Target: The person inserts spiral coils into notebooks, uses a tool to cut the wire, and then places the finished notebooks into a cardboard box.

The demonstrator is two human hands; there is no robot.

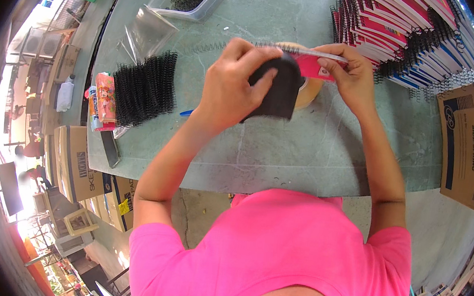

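My right hand (353, 73) pinches the end of a thin notebook with a red cover (310, 67), held edge-on above the table. Along its upper edge a black spiral binding coil (209, 47) runs out to the left, past my left hand (234, 83). That hand is closed, its fingertips by the coil and its thumb against a black flat flap with a rounded top (278, 92). The flap hides part of the notebook. Behind both sits a roll of tan tape (310, 92), partly covered.
Black coils (145, 88) lie bunched at left, beside colourful packets (105, 100) and a blue pen (186, 113). Farther back are plastic film (150, 30) and a clear tub (201, 14) of coils. Spiral notebooks (393, 32) are stacked at far right, above a cardboard box (468, 143).
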